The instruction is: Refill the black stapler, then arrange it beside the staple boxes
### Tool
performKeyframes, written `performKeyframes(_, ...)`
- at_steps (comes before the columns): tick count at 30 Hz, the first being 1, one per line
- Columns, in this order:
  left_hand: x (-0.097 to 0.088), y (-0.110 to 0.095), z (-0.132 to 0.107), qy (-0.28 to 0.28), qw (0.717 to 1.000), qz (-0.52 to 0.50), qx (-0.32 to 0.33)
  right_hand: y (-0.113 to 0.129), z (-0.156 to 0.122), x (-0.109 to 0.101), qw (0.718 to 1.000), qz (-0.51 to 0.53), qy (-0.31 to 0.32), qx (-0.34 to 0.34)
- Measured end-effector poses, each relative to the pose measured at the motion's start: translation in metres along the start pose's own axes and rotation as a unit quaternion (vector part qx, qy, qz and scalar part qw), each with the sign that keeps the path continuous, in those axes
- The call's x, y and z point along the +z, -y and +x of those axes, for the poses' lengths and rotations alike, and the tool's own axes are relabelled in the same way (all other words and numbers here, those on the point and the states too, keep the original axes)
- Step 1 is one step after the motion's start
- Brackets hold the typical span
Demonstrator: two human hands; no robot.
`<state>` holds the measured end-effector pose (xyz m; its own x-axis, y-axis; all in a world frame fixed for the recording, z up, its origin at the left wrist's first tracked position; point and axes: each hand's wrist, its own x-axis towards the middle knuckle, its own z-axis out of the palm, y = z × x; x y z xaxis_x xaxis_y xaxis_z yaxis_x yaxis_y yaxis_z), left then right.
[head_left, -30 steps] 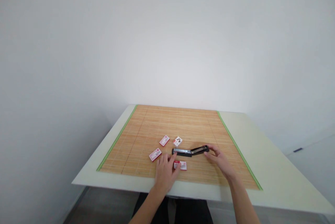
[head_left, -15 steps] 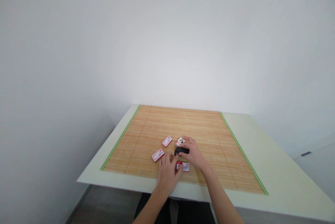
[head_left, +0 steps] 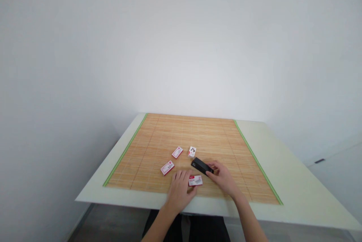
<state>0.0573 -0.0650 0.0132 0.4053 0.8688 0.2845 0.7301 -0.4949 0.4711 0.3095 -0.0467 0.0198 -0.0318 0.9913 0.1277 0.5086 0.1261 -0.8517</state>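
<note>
Near the front edge of the slatted mat, my right hand grips the black stapler.

I have its near right end between thumb and fingers, the body slanting away to the left; my left hand curves, fingers bent, around the left end of a red-and-white box, and I cannot tell whether it grips. Just beyond the stapler sits a small white box with a dark picture; left of that lie two flat boxes, one farther, one nearer. Beneath the mat is the white counter, with a pale wall behind.
</note>
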Motion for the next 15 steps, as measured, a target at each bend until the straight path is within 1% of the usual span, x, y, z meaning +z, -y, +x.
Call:
performKeyframes(3, -0.003, 0.001, -0.002, -0.006, 1.0, 0.015, 0.0, -0.007, -0.015, -0.001, 0.999, 0.027, -0.018, 0.021)
performKeyframes(6, -0.01, 0.011, -0.006, -0.051, 0.996, 0.052, -0.045, -0.014, -0.027, 0.002, 0.997, 0.03, -0.044, 0.048)
performKeyframes(9, -0.021, 0.03, -0.013, -0.106, 0.985, 0.097, -0.101, -0.021, -0.033, 0.006, 0.996, 0.031, -0.063, 0.055)
performKeyframes(11, -0.027, 0.045, -0.017, -0.126, 0.976, 0.119, -0.13, -0.023, -0.036, 0.01, 0.995, 0.035, -0.077, 0.048)
performKeyframes(13, -0.03, 0.06, -0.019, -0.128, 0.974, 0.122, -0.143, -0.025, -0.037, 0.012, 0.994, 0.037, -0.091, 0.045)
performKeyframes(15, -0.031, 0.073, -0.02, -0.112, 0.978, 0.102, -0.145, -0.026, -0.038, 0.013, 0.993, 0.036, -0.1, 0.047)
